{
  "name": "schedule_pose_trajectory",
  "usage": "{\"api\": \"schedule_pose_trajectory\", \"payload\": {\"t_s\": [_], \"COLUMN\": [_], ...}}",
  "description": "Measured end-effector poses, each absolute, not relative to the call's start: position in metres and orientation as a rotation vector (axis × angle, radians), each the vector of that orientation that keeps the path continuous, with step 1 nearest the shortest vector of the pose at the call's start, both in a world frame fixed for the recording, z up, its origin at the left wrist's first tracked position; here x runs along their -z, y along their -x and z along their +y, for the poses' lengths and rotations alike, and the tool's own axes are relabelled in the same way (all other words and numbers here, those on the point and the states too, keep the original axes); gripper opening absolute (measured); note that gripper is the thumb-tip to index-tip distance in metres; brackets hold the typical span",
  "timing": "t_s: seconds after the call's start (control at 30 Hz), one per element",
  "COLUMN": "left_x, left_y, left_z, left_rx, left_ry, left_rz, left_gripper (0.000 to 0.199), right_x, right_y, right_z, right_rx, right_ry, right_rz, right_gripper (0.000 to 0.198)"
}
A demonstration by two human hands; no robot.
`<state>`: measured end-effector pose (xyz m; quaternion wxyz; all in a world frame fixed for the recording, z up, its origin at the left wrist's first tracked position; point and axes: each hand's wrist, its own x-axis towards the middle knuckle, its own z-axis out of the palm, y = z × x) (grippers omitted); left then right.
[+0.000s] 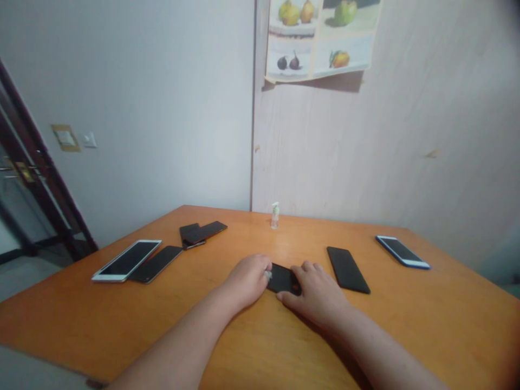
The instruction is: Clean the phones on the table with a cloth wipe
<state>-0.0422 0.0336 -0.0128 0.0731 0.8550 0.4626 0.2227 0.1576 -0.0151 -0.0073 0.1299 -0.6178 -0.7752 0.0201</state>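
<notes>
The pale wall (pixel 162 108) fills the back of the view; before it stands the orange-brown wooden counter (pixel 252 346), and at the far left is a dark door (pixel 49 187) with a brass-coloured handle; a poster with painted fruits (pixel 320 40) hangs high on the wall, its lower edge a little slanted.

Both hands meet over the middle of the counter; the left hand (pixel 249 277) is curled around the left end of a black phone cover (pixel 279 279), and the right hand (pixel 319 290) grasps its right end, with the thumb on the near side and the fingers on the far side; the cover lies low between them, its hollow side upward.

At the left, a white tablet (pixel 130 261) lies flat, and a black phone (pixel 159 264) lies against its right side; farther back, one dark phone (pixel 208 232) rests across another dark item (pixel 189 232); just beside the right hand is a black slab (pixel 348 269), and near the right edge of the counter lies a blue-edged phone (pixel 402 252); a small pump bottle (pixel 275 216) stands upright near the wall.
</notes>
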Motion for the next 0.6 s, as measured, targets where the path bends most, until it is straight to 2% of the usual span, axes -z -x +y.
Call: {"api": "schedule_pose_trajectory", "payload": {"t_s": [0.13, 0.33, 0.5, 0.6], "left_x": [0.012, 0.015, 0.015, 0.011], "left_y": [0.055, 0.036, 0.033, 0.038], "left_z": [0.043, 0.033, 0.03, 0.034], "left_rx": [-0.652, -0.598, -0.595, -0.566], "left_ry": [-2.557, -2.578, -2.576, -2.563], "left_rz": [1.45, 1.294, 1.336, 1.403], "left_gripper": [0.011, 0.014, 0.012, 0.01], "right_x": [0.004, 0.003, -0.008, -0.014], "right_y": [-0.156, -0.16, -0.184, -0.195], "right_z": [-0.016, -0.014, -0.009, -0.005], "right_rx": [-0.082, -0.128, -0.29, -0.366], "right_ry": [1.822, 1.766, 1.713, 1.713], "right_rz": [-2.246, -2.274, -2.382, -2.438], "right_gripper": [0.056, 0.061, 0.077, 0.073]}}
